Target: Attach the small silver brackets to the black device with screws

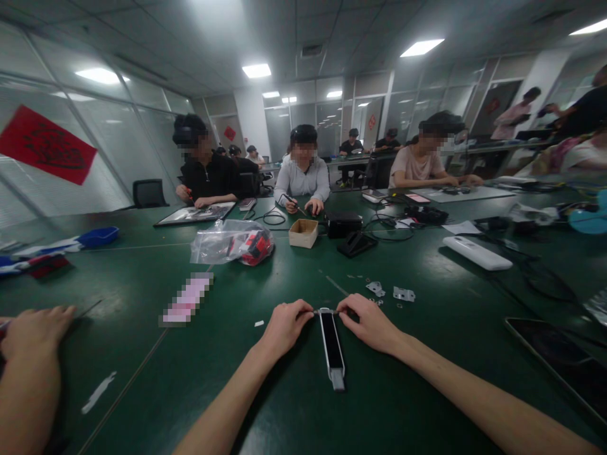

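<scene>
A long narrow device [332, 341] with a white frame, a black face and a grey tip lies on the green table in front of me. My left hand [286, 325] is at the left of its far end, with thumb and fingers pinched together. On the opposite side of that end, my right hand [368, 321] pinches in the same way. Something small and dark shows at the fingertips of both hands, too small to name. Small metal plates [403, 294] and tiny loose bits lie beyond my right hand. Left of my left hand is a small white piece [258, 323].
Another person's hand [38, 332] with a thin tool is at the far left. Across the green table [227, 392] stand a plastic bag [208, 245], an open box [303, 234] and a white case [477, 253]. A dark tablet-like slab [559, 360] lies at right. Several people sit opposite.
</scene>
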Demonstrator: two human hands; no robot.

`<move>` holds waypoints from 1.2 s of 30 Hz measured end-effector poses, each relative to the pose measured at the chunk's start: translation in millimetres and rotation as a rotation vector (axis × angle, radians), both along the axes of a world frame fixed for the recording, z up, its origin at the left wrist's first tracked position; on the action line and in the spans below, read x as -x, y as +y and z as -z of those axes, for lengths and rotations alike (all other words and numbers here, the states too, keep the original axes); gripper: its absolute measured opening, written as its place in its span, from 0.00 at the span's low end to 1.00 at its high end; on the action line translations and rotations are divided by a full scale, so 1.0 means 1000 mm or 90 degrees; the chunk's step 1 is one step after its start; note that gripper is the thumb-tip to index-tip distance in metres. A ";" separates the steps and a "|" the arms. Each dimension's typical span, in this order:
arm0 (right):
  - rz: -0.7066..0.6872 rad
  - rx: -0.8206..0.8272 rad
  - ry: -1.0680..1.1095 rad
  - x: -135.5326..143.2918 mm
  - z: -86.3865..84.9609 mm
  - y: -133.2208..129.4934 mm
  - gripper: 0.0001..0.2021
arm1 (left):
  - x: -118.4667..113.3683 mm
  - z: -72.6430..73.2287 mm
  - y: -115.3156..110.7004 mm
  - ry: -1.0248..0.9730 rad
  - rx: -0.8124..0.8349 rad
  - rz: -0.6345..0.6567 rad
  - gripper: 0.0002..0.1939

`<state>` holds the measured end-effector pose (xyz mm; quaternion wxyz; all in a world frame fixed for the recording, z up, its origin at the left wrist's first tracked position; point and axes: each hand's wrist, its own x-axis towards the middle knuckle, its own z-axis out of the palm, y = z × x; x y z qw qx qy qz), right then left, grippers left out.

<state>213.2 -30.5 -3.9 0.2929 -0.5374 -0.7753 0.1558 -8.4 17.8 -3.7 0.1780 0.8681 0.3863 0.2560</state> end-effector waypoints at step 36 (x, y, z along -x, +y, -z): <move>0.007 0.022 -0.010 -0.001 0.001 0.001 0.08 | 0.000 -0.015 -0.001 -0.013 0.120 -0.015 0.11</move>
